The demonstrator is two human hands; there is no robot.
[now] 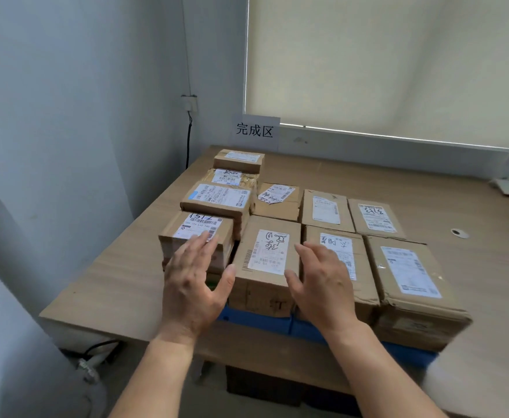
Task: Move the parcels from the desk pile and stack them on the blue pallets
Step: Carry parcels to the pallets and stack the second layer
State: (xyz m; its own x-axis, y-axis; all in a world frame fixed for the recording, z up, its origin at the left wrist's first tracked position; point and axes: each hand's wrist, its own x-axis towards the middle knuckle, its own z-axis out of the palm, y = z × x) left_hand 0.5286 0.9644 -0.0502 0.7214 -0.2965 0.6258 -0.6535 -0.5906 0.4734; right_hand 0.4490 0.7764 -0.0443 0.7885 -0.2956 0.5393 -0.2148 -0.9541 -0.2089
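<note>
Head view.

**Item:** brown cardboard parcel with a white shipping label [265, 260], front row. It rests on the blue plastic pallet [256, 322] on the light wooden desk [111, 285], packed close between neighbouring cartons.

**Hands:** left hand [192, 285] and right hand [322, 285] are both spread wide with straight fingers, one on each side of the parcel, gripping nothing. Whether they touch it cannot be told.

**Handling (judged):** stiff carton, creased along its front face, probably moderate weight. Best taken by its two opposite side walls, low down, since the neighbours leave little finger room.

**Writing:**
- The parcel label bears a barcode and large handwritten characters, not surely readable.
- The top brown carton of the left-hand stack [197, 233] shows bold digits beginning "15".
- The white paper wall sign [254, 131] reads "完成区".
</note>
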